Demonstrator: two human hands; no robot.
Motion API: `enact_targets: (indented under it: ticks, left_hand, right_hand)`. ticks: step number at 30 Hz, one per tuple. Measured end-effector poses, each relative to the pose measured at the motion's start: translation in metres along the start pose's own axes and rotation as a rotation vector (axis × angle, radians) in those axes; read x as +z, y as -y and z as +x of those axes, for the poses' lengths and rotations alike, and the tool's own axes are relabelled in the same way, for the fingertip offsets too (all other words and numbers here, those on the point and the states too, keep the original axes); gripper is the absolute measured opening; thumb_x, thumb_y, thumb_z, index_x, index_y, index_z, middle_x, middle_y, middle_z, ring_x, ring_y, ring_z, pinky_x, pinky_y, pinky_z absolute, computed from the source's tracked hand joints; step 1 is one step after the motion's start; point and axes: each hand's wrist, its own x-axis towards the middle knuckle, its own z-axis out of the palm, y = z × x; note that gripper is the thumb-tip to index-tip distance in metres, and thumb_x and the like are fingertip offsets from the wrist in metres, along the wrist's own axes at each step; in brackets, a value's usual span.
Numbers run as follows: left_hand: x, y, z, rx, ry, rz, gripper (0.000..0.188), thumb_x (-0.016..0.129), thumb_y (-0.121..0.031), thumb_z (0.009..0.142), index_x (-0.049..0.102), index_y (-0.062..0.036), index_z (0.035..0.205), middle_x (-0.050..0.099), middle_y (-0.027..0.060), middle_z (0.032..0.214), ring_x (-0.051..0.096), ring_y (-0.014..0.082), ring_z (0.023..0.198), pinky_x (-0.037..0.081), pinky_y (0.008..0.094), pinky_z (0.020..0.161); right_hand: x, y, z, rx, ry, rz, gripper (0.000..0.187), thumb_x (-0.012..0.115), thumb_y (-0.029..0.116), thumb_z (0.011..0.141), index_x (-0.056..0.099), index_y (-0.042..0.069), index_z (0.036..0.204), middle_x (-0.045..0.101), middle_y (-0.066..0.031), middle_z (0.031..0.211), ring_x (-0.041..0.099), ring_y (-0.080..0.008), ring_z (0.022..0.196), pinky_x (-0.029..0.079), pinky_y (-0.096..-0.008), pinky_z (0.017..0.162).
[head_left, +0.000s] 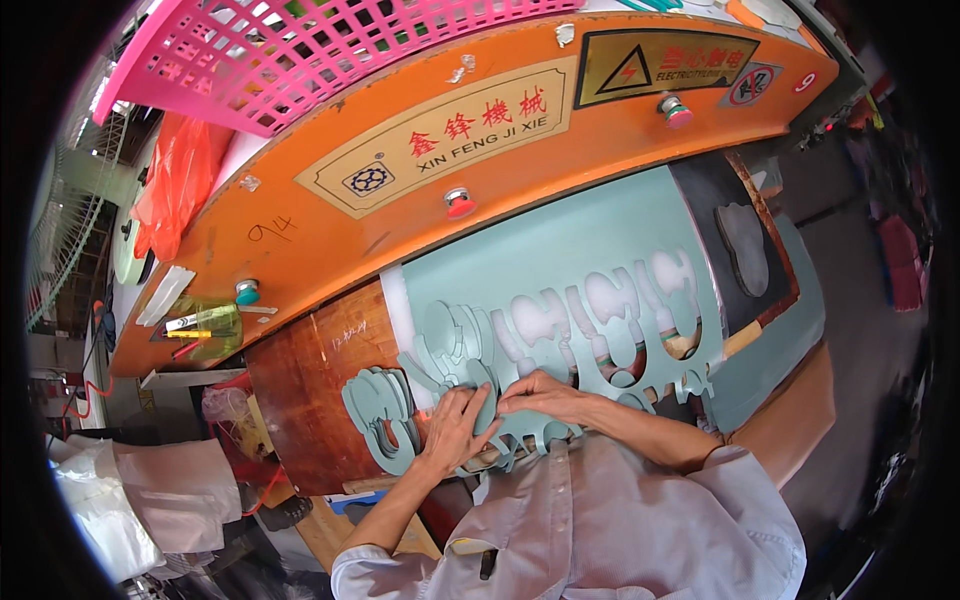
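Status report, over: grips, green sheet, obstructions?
Left grip on a green piece; right grip close beside. Green sheet partly cut out. Piled pieces just beyond.

Grip obscured, edges cropped

The left hand (456, 428) partly covers a pale-green cut piece (482, 376); the right hand (543, 393) bunches its fingertips, their exact grip unclear. The top edge crops the pink basket (150, 65), the bottom edge the grey shirt (620, 520). At far right, 1 pink thing (902, 262) is too blurred to identify.
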Motion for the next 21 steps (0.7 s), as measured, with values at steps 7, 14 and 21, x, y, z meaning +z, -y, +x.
enact_targets:
  ticks: [7,14,21]
  left_hand:
    - [-0.034,-0.009,0.01,-0.59,-0.203,-0.631,0.036,0.071,-0.012,0.1,0.068,0.0055,0.131,0.077,0.0191,0.113,0.074,0.0219,0.102,0.057,0.0347,0.093]
    - [-0.063,-0.014,0.05,-0.545,-0.194,-0.716,0.035,0.07,-0.019,0.104,0.071,0.0034,0.131,0.077,0.0092,0.101,0.069,0.0121,0.092,0.055,0.0286,0.085]
    - [-0.086,0.001,0.066,-0.538,-0.382,-0.7,0.031,0.066,-0.026,0.106,0.074,0.0028,0.098,0.067,0.0047,0.076,0.062,0.0116,0.072,0.052,0.03,0.07]
  right_hand:
    - [0.044,0.032,-0.048,-0.532,-0.62,-1.031,0.038,0.076,0.028,0.096,0.071,-0.005,0.114,0.074,-0.0218,0.101,0.073,-0.0346,0.097,0.056,-0.0372,0.086]
    - [0.049,0.064,0.015,0.014,-0.233,0.088,0.047,0.07,0.037,0.104,0.07,-0.01,0.112,0.078,-0.0161,0.099,0.075,-0.0218,0.086,0.059,-0.0367,0.072]
    - [0.046,0.031,0.029,-0.075,-0.247,-0.251,0.036,0.067,0.028,0.104,0.074,-0.003,0.087,0.076,-0.011,0.079,0.072,-0.013,0.068,0.056,-0.0317,0.06]
